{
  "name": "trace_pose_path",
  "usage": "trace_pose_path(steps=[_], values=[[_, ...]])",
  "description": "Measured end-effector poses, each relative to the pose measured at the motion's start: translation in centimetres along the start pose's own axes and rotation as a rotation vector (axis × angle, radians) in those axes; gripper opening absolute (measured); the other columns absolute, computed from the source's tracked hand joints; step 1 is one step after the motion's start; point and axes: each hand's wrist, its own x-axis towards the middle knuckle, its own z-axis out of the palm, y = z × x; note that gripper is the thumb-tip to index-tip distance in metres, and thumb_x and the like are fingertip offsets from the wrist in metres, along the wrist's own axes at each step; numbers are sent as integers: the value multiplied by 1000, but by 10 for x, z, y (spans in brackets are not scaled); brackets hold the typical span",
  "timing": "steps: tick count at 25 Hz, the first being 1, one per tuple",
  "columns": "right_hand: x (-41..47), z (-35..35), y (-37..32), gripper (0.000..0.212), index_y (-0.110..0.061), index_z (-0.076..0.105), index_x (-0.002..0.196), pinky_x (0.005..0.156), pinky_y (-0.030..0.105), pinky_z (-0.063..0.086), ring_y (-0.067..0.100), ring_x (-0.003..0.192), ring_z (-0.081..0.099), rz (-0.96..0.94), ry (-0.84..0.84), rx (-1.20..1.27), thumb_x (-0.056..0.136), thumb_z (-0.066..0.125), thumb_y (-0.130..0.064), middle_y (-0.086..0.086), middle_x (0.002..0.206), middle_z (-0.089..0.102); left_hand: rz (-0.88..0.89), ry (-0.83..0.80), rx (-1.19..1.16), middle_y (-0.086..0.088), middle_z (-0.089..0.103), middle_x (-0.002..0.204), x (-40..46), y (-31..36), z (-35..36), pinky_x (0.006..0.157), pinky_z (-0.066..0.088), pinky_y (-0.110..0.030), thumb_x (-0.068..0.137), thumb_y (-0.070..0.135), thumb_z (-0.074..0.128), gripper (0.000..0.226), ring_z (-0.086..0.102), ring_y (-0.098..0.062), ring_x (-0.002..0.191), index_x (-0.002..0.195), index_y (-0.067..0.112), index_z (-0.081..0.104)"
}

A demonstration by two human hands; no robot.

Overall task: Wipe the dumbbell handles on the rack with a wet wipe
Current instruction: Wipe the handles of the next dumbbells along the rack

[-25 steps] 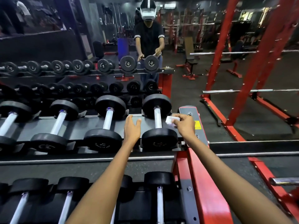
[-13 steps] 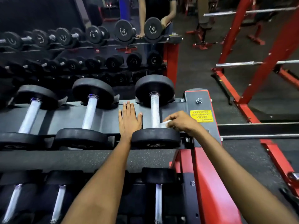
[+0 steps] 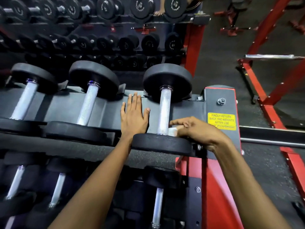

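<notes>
The rightmost dumbbell on the top shelf has a knurled silver handle point(image 3: 163, 111) between two black heads. My right hand point(image 3: 196, 129) holds a small white wet wipe point(image 3: 172, 131) pressed against the near end of that handle, just above the front head point(image 3: 162, 143). My left hand point(image 3: 134, 117) lies flat and open on the grey rack shelf point(image 3: 109, 111), just left of the same handle. Two more dumbbells with silver handles, one at the middle point(image 3: 87, 105) and one at the far left point(image 3: 24, 101), rest on the same shelf.
A lower shelf holds further dumbbells point(image 3: 157, 207). The rack's red end post point(image 3: 216, 187) carries a yellow notice point(image 3: 221, 121). A mirror behind shows the rack's reflection point(image 3: 140, 7). Red frames and a steel bar point(image 3: 269, 56) stand on the dark floor to the right.
The view has tilted down and closer to the rack. My right hand has brought the wipe from beside the handle's middle down to its near end. My left hand has settled flat on the shelf.
</notes>
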Motion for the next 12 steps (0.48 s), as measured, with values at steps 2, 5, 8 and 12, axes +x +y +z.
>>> trace_pose_path(steps=[2, 5, 8, 12], values=[[6, 6, 2, 40, 9, 59, 113, 64, 17, 40, 13, 81, 53, 27, -71, 17, 73, 55, 5, 16, 99, 66, -3, -7, -5, 1, 7, 163, 0, 0, 0, 121, -4, -36, 94, 48, 12, 70, -3, -12, 150, 155, 14, 10], [1, -1, 2, 30, -1, 64, 107, 59, 15, 37, 4, 67, 53, 12, -107, -9, 81, 51, 6, -2, 75, 68, -4, -5, -9, 3, 5, 163, -3, -2, 1, 120, -6, -34, 94, 50, 12, 70, -4, -9, 149, 155, 16, 9], [-9, -9, -7, 24, -4, 65, 107, 54, 12, 34, 4, 56, 48, -9, -159, -1, 86, 54, -2, -3, 64, 63, -1, 18, -30, 4, 6, 163, 3, -1, 5, 120, -7, -33, 93, 51, 12, 71, -4, -8, 149, 155, 16, 10], [-7, 1, -15, 30, -1, 67, 98, 71, 28, 33, 22, 80, 47, 22, -56, -217, 76, 73, -21, 13, 89, 64, -9, 43, -18, 3, 4, 163, 0, -4, 7, 120, -9, -35, 90, 57, 8, 76, -7, -12, 150, 155, 17, 12]])
